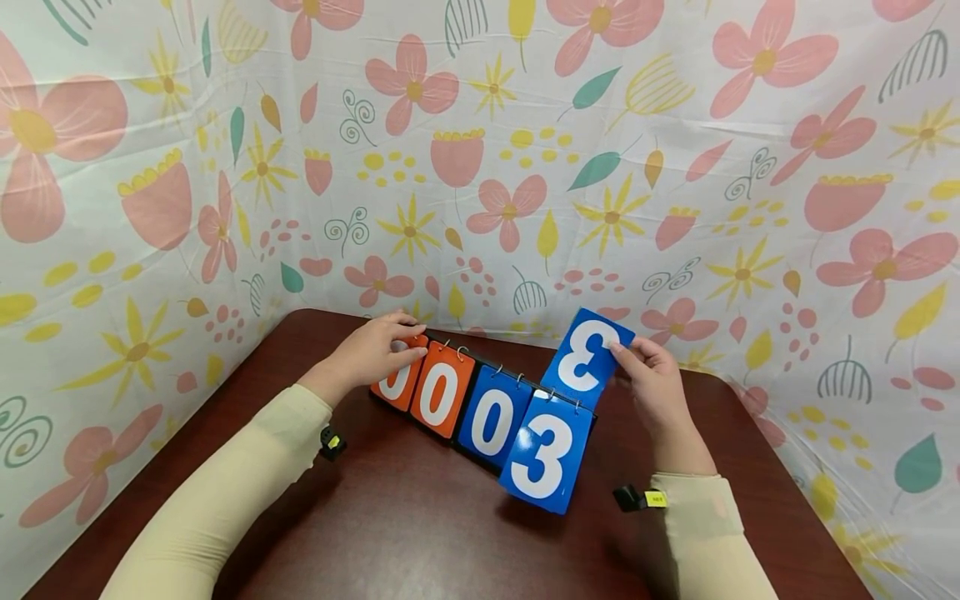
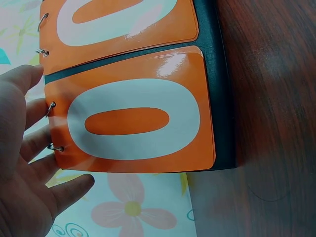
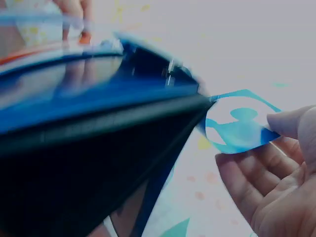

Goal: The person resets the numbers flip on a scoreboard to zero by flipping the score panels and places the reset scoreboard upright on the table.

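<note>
A tabletop flip scoreboard (image 1: 487, 417) leans with its cards toward me, orange zeros at left, a blue zero and a blue 3 card (image 1: 543, 454) at right. My left hand (image 1: 375, 346) holds its upper left corner, thumb at the front edge and fingers behind. In the left wrist view that hand (image 2: 29, 148) lies by the metal rings (image 2: 55, 147) of an orange zero card (image 2: 131, 121). Between thumb and fingers, my right hand (image 1: 658, 387) pinches a blue card (image 1: 581, 358) raised over the top rings, its 3 upside down. The right wrist view shows this card (image 3: 242, 118) slightly bent.
The scoreboard stands on a dark reddish-brown table (image 1: 420, 525). A white cloth with a flower print (image 1: 510, 208) hangs close behind the table and along its sides. Small black devices with yellow labels (image 1: 656, 499) sit at both wrists.
</note>
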`<action>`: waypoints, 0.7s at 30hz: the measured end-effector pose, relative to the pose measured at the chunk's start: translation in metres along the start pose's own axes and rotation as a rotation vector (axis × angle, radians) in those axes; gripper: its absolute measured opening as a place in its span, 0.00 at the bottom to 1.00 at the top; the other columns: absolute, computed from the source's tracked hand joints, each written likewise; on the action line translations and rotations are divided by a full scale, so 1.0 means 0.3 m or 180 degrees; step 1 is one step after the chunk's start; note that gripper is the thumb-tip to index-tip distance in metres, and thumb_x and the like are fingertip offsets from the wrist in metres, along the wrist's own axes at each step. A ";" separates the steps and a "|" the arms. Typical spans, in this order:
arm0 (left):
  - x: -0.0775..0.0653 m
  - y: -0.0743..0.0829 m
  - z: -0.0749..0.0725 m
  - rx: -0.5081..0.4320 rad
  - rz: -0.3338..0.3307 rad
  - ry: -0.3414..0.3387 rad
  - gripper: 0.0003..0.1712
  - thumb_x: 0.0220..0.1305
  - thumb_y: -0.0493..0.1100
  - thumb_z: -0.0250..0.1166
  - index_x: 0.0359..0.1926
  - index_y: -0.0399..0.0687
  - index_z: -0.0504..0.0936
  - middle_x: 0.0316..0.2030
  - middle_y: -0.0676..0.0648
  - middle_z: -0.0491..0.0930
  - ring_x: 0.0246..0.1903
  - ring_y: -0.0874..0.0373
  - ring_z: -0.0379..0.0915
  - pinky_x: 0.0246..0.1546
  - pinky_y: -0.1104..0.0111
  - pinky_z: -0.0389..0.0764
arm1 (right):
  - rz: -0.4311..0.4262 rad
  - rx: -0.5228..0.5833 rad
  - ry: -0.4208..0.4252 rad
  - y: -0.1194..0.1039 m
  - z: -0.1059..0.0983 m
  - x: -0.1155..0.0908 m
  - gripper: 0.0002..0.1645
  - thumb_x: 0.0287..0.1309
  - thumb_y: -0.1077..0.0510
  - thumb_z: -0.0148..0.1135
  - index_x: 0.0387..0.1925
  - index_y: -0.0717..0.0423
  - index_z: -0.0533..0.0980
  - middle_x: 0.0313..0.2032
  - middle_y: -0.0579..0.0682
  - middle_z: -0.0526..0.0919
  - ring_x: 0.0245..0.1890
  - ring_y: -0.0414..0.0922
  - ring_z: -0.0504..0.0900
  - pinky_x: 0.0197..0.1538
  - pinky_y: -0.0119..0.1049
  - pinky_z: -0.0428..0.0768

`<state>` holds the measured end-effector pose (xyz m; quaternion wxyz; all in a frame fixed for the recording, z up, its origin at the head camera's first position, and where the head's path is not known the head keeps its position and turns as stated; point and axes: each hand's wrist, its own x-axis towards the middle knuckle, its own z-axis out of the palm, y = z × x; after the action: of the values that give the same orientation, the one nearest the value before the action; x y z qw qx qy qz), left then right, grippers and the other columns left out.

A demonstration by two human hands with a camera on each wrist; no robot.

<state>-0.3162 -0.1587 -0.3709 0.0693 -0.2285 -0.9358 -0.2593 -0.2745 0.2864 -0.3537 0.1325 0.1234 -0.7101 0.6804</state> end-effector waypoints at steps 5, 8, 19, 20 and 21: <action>-0.002 -0.002 0.004 -0.0022 0.0002 0.0005 0.33 0.72 0.63 0.62 0.73 0.60 0.73 0.74 0.49 0.67 0.53 0.52 0.84 0.58 0.53 0.83 | -0.0147 0.0432 -0.0099 -0.049 0.021 -0.024 0.08 0.73 0.56 0.60 0.45 0.52 0.83 0.36 0.42 0.91 0.30 0.39 0.88 0.33 0.28 0.85; -0.004 -0.004 0.007 -0.0028 -0.0021 0.0005 0.34 0.72 0.63 0.62 0.73 0.59 0.73 0.75 0.47 0.66 0.55 0.51 0.83 0.61 0.51 0.81 | -0.0261 0.0430 -0.0234 -0.068 0.033 -0.037 0.11 0.75 0.57 0.57 0.48 0.53 0.84 0.37 0.43 0.90 0.30 0.39 0.86 0.34 0.28 0.84; -0.005 -0.003 0.009 -0.0002 -0.0013 0.0007 0.34 0.72 0.63 0.61 0.73 0.60 0.72 0.76 0.46 0.65 0.58 0.50 0.82 0.63 0.50 0.80 | -0.0024 -0.0136 -0.0841 -0.095 0.076 -0.062 0.23 0.79 0.50 0.49 0.58 0.61 0.80 0.46 0.37 0.89 0.44 0.37 0.88 0.47 0.33 0.87; -0.006 -0.003 0.008 0.0003 -0.0012 0.0007 0.34 0.72 0.63 0.61 0.73 0.60 0.72 0.76 0.46 0.65 0.58 0.50 0.82 0.63 0.50 0.80 | -0.0089 -0.0122 -0.0916 -0.097 0.075 -0.064 0.22 0.80 0.51 0.48 0.57 0.61 0.80 0.46 0.37 0.89 0.44 0.36 0.88 0.48 0.33 0.87; -0.006 -0.002 0.007 0.0011 -0.0012 0.0009 0.34 0.72 0.63 0.61 0.73 0.60 0.72 0.76 0.46 0.65 0.58 0.49 0.82 0.63 0.50 0.80 | -0.0176 -0.0119 -0.1002 -0.099 0.074 -0.067 0.21 0.80 0.53 0.47 0.56 0.60 0.81 0.45 0.38 0.89 0.43 0.36 0.88 0.47 0.32 0.87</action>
<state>-0.3150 -0.1588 -0.3735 0.0705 -0.2263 -0.9366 -0.2581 -0.2455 0.2629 -0.3339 0.0405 0.2455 -0.7309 0.6355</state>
